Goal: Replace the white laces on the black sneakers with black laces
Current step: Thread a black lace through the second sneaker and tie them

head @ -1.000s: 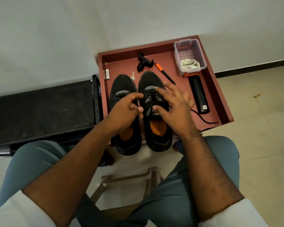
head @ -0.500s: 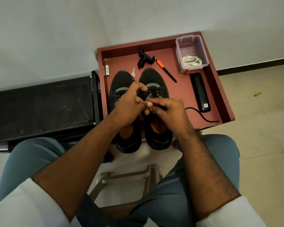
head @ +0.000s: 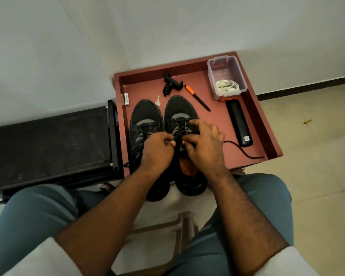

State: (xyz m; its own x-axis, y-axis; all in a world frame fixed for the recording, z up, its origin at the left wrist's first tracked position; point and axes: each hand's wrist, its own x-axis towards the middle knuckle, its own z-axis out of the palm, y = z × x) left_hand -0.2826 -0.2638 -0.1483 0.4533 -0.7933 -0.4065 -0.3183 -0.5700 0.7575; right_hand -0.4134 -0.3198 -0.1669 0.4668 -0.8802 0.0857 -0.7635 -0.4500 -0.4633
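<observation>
Tying off the black lace (head: pixel 178 134) on the right-hand sneaker (head: pixel 182 124) appears to be the step in hand. Both hands work over the upper eyelets: the left hand (head: pixel 157 151) has its fingers curled and pinches the lace near the tongue, and the right hand (head: pixel 204 145) pinches the other strand just beside it. A free lace end (head: pixel 245 153) trails from under the right hand across the red tray surface (head: pixel 217 120) toward its near right corner.

Both black sneakers stand side by side, toes away from the person, heels overhanging the near edge of the tray. The left-hand sneaker (head: pixel 145 124) already carries dark lacing. The removed white laces (head: pixel 227 86) lie bundled in a clear plastic box (head: pixel 226 76) at the far right corner. Judged from this, the task is close to completion.

The next move likely calls for drawing both strands to even tension and forming a knot; the trailing end must be gathered first so that it does not snag.

Other items on the tray: a black phone clamp (head: pixel 171 83), a pen with an orange cap (head: pixel 197 97), a small key (head: pixel 157 101), a white battery (head: pixel 126 99), and a long black device (head: pixel 239 123) just beside the trailing lace. None of them blocks the hands. A dark bench (head: pixel 48 142) adjoins the tray on the left.
</observation>
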